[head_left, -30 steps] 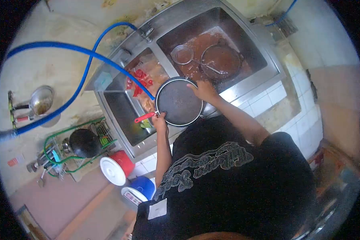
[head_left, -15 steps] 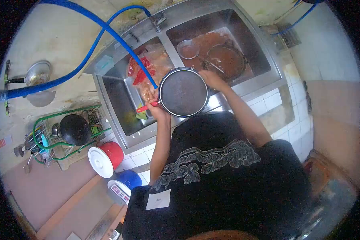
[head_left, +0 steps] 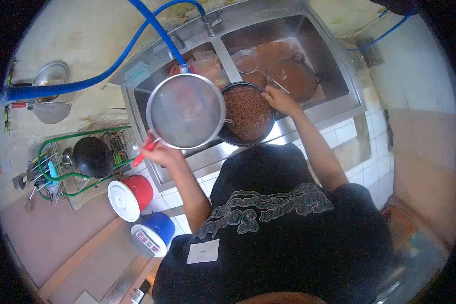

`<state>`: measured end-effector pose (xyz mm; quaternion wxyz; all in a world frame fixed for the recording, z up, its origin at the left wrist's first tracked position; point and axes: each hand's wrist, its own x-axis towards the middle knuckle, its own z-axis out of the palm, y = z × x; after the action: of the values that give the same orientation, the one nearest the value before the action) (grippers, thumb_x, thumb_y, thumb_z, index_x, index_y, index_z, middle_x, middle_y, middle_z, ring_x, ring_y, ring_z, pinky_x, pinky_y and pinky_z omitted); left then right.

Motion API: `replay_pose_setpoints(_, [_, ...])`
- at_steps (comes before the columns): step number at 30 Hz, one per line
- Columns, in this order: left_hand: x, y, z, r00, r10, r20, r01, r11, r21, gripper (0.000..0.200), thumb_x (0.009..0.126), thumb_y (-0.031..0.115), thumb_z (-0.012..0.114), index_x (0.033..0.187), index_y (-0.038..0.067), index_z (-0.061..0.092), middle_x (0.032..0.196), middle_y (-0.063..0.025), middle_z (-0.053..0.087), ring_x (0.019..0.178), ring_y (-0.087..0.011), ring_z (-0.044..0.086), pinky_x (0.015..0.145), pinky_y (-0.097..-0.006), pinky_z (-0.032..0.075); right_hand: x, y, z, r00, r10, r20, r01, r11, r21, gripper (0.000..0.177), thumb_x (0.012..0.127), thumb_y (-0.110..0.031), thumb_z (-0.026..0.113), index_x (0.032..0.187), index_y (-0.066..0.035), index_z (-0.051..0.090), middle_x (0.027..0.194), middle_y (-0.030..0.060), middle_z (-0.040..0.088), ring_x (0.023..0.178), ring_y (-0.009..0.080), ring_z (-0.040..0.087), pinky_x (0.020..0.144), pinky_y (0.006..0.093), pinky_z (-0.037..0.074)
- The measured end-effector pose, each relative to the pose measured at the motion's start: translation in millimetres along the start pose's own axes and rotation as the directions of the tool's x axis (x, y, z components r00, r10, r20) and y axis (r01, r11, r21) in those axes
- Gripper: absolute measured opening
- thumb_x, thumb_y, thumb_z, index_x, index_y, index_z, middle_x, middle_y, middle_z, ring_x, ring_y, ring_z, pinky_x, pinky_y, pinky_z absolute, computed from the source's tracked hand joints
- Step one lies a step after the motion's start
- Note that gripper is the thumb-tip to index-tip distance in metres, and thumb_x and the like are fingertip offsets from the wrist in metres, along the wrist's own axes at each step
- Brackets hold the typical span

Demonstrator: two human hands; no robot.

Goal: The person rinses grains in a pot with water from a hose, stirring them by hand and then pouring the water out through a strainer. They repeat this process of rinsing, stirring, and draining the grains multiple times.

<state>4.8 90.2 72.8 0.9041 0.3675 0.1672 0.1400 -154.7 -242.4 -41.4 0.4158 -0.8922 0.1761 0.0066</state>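
Note:
My left hand (head_left: 162,153) is closed round the red handle of a large round mesh strainer (head_left: 185,111), raised over the left sink basin. Just right of it is a dark pot (head_left: 228,136) filled with reddish-brown grains (head_left: 248,111), at the front of the sink by the divider. My right hand (head_left: 281,100) grips this pot at its right rim. In the right basin, a second pot (head_left: 294,81) sits in brownish water, with a small strainer (head_left: 247,62) beside it. Plastic bags (head_left: 207,63) in the left basin are partly hidden behind the large strainer.
A blue hose (head_left: 159,30) hangs over the left basin near the faucet (head_left: 211,23). On the left are a wire dish rack (head_left: 68,177) holding a black wok (head_left: 92,157), a red bucket (head_left: 143,191) with a white lid, and a blue bucket (head_left: 162,227). Pans hang on the wall.
My left hand has lifted the large strainer off the pot and moved it left, uncovering the grains. My right hand stays at the pot's rim. The view has shifted slightly.

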Motion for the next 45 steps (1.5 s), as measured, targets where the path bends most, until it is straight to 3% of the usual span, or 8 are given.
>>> replay_pose_setpoints(6, [44,50,-17,0.745,0.595,0.301,-0.665,0.701,0.259,0.042,0.097,0.041,0.039,0.078,0.005,0.043,0.069,-0.0063,0.05,0.058,-0.0192,0.051,0.084,-0.0455,0.048,-16,-1,23,0.986,0.015,-0.168,-0.019,1.0,-0.023,0.031,0.09,-0.031,0.052,0.103,-0.003,0.047,0.097,0.0281,0.059,0.092,0.0456,0.056,0.079,0.0523,0.044])
replay_pose_setpoints(10, [93,-14,-91,0.951,0.033,0.309,-0.246,0.687,0.684,0.029,0.096,0.032,0.047,0.081,0.008,0.042,0.066,-0.0017,0.044,0.055,-0.0111,0.045,0.061,-0.0252,0.043,-14,-14,7,0.994,0.091,-0.066,-0.087,0.994,0.062,0.034,0.091,-0.026,0.052,0.115,-0.004,0.045,0.108,0.0281,0.056,0.1,0.0459,0.053,0.083,0.0495,0.044])
replay_pose_setpoints(19, [210,112,104,0.689,0.547,0.476,-0.654,0.752,0.083,0.018,0.094,0.018,0.039,0.077,0.011,0.036,0.073,0.002,0.036,0.068,-0.0083,0.037,0.06,-0.0216,0.035,-12,-21,5,0.993,0.115,-0.022,-0.116,0.993,-0.018,0.035,0.092,-0.023,0.05,0.119,-0.001,0.048,0.11,0.028,0.055,0.105,0.0447,0.052,0.086,0.0442,0.042])
replay_pose_setpoints(22, [237,181,228,0.233,0.54,0.809,-0.918,-0.153,0.366,0.026,0.094,0.019,0.034,0.105,-0.001,0.047,0.094,-0.0221,0.055,0.092,-0.0384,0.053,0.083,-0.0422,0.042,-9,-6,14,0.994,-0.024,-0.104,0.021,0.999,-0.031,0.039,0.092,-0.023,0.049,0.124,-0.001,0.047,0.114,0.0263,0.056,0.108,0.0415,0.052,0.09,0.043,0.041])
replay_pose_setpoints(36, [370,209,398,0.724,0.406,0.557,-0.541,-0.166,0.824,0.051,0.093,0.04,0.034,0.12,-0.004,0.041,0.118,-0.0283,0.055,0.112,-0.0406,0.053,0.095,-0.0472,0.04,-5,-32,10,0.967,0.249,-0.06,-0.252,0.967,-0.045,0.038,0.09,-0.019,0.052,0.124,-0.003,0.048,0.108,0.0255,0.059,0.102,0.0418,0.056,0.087,0.0431,0.043])
replay_pose_setpoints(41, [302,152,369,0.585,0.664,0.466,-0.555,-0.092,0.827,0.055,0.091,0.048,0.036,0.121,0.003,0.048,0.107,-0.0252,0.058,0.105,-0.0418,0.055,0.093,-0.0461,0.041,-4,-1,22,0.984,0.108,-0.142,-0.123,0.988,-0.099,0.041,0.088,-0.019,0.054,0.124,-0.002,0.048,0.109,0.0251,0.059,0.105,0.0414,0.055,0.089,0.0421,0.044])
replay_pose_setpoints(44, [229,76,313,-0.013,0.441,0.898,-0.778,-0.568,0.268,0.029,0.085,0.024,0.052,0.094,-0.003,0.055,0.09,-0.0224,0.063,0.086,-0.0358,0.061,0.072,-0.0485,0.045,-2,-7,22,0.982,0.047,-0.181,-0.063,0.994,-0.086,0.038,0.084,-0.017,0.058,0.118,-0.002,0.05,0.1,0.0267,0.06,0.095,0.0447,0.056,0.084,0.0478,0.045])
replay_pose_setpoints(45, [216,41,295,0.208,0.227,0.951,-0.865,-0.412,0.287,0.027,0.084,0.024,0.053,0.091,-0.002,0.057,0.087,-0.022,0.063,0.083,-0.0357,0.062,0.07,-0.048,0.046,-3,-14,18,0.979,0.083,-0.184,-0.107,0.986,-0.124,0.038,0.084,-0.017,0.059,0.118,-0.002,0.05,0.099,0.0271,0.06,0.095,0.0447,0.056,0.084,0.0491,0.045])
